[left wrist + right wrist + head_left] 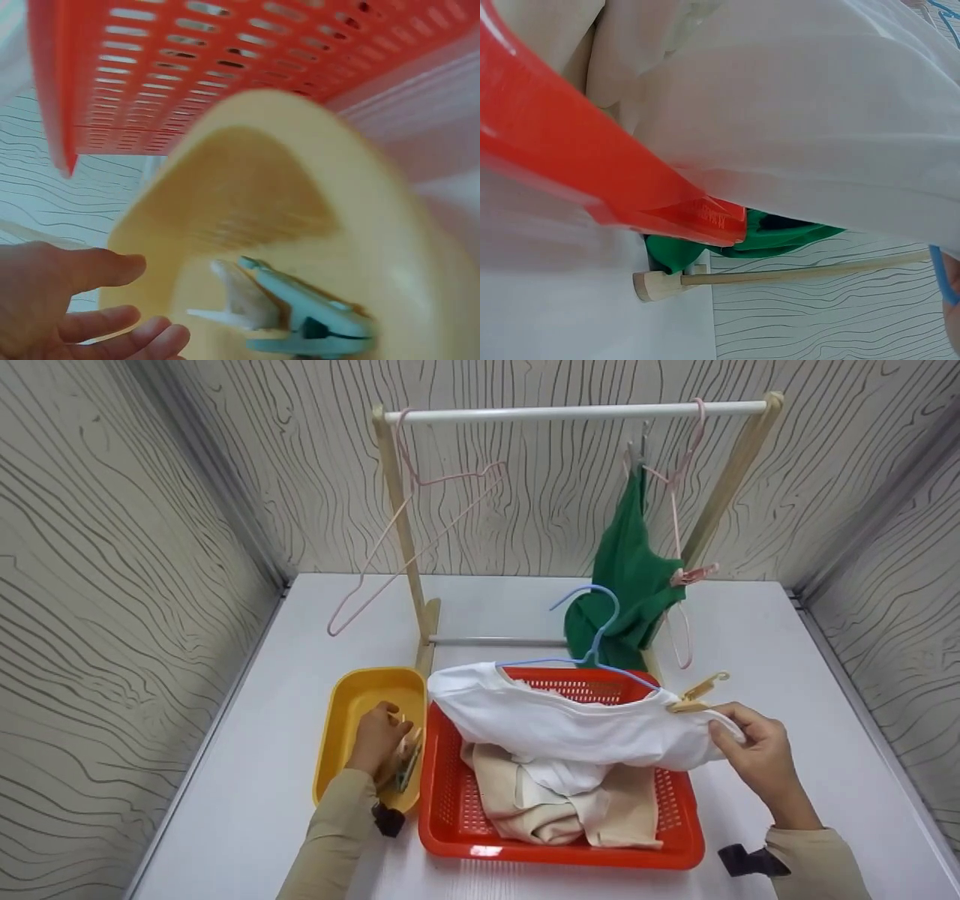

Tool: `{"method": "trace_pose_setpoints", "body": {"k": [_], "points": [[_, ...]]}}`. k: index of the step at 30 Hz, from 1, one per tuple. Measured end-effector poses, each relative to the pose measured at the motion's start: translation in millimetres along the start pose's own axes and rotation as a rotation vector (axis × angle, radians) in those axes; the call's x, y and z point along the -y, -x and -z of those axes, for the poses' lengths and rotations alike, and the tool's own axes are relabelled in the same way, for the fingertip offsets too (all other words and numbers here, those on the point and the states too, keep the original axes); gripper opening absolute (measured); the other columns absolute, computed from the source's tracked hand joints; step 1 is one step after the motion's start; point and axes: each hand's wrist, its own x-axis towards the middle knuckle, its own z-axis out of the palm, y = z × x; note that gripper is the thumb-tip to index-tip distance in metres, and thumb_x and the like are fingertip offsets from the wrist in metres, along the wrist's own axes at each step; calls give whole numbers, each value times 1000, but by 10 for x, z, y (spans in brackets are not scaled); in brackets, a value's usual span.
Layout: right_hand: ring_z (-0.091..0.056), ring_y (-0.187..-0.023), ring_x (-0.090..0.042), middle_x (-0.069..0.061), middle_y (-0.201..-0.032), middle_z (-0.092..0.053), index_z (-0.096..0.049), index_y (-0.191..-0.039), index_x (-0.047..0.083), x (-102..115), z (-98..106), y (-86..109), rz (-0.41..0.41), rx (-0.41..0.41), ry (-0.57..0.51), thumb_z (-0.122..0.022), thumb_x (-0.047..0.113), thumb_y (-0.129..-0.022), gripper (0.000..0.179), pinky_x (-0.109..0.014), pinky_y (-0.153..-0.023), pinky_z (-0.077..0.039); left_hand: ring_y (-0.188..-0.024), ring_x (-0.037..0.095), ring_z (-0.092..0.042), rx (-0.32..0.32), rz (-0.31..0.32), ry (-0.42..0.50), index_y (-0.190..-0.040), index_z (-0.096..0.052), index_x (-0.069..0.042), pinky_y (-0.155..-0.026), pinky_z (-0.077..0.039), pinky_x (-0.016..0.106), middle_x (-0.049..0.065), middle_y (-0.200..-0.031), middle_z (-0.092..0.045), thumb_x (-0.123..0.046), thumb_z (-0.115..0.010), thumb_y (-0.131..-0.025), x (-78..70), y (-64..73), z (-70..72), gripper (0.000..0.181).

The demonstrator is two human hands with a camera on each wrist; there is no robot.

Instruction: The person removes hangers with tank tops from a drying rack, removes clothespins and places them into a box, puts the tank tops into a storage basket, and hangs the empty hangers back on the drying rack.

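A white garment [570,731] hangs on a blue hanger [609,619] over the red basket. My right hand [763,754] pinches the garment's right end; in the right wrist view the hanger's blue tip [943,277] shows beside a finger. A yellow clothespin [697,695] is clipped on the garment near that hand. My left hand [377,739] is inside the yellow tub [324,750], its thumb and fingers apart with nothing between them. In the left wrist view a green clothespin [300,304] and a pale clothespin [247,296] lie in the tub, just beyond the fingertips.
The red basket [562,855] holds beige cloth [626,810] and stands against the tub. Behind it is a rack with a white bar [577,412]. A pink hanger [375,544] hangs at its left, and green cloth [626,562] with a pink clothespin [694,574] at its right.
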Motion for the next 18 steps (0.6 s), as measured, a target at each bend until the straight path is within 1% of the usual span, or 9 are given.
{"method": "trace_pose_setpoints", "body": {"k": [5, 9, 12, 14, 16, 18], "points": [[-65, -68, 5, 14, -88, -73, -67, -88, -3, 8, 1, 4, -13, -1, 20, -48, -26, -78, 32, -8, -59, -54, -82, 22, -59, -11, -4, 50, -121, -55, 6, -76, -57, 33, 20, -102, -64, -15, -62, -92, -82, 63, 64, 36], [-65, -68, 5, 14, -88, -73, -66, -88, -4, 6, 5, 3, -4, 6, 4, -47, -27, -78, 32, -8, -59, -53, -78, 19, -58, -50, -59, 66, -118, -58, 6, -72, -57, 30, 19, -97, -65, -13, -62, -92, -143, 100, 96, 32], [-66, -69, 4, 13, -89, -73, -66, -89, -5, 2, 8, 1, 1, 15, -11, -47, -27, -78, 31, -8, -61, -54, -76, 20, -59, -107, -149, 58, -112, -60, 9, -71, -57, 32, 20, -92, -66, -9, -62, -91, -196, 113, 117, 28], [-66, -70, 5, 13, -89, -73, -66, -89, -6, 2, 8, -1, 1, 18, -1, -47, -27, -78, 30, -8, -62, -54, -78, 21, -60, -133, -182, 59, -110, -61, 9, -73, -58, 34, 20, -92, -67, -7, -62, -91, -239, 125, 133, 25], [-67, -70, 4, 13, -89, -73, -65, -89, -7, 5, 6, -2, -4, 20, 2, -47, -26, -78, 28, -8, -62, -54, -81, 24, -62, -154, -211, 64, -109, -62, 9, -76, -59, 36, 21, -93, -68, -6, -62, -91, -282, 140, 150, 24], [-66, -69, 5, 14, -88, -73, -65, -88, -8, 11, 4, -1, -11, 17, 24, -48, -26, -78, 27, -8, -61, -54, -84, 25, -64, -158, -209, 81, -110, -62, 9, -79, -59, 38, 21, -96, -68, -7, -61, -91, -330, 161, 170, 24]]}}
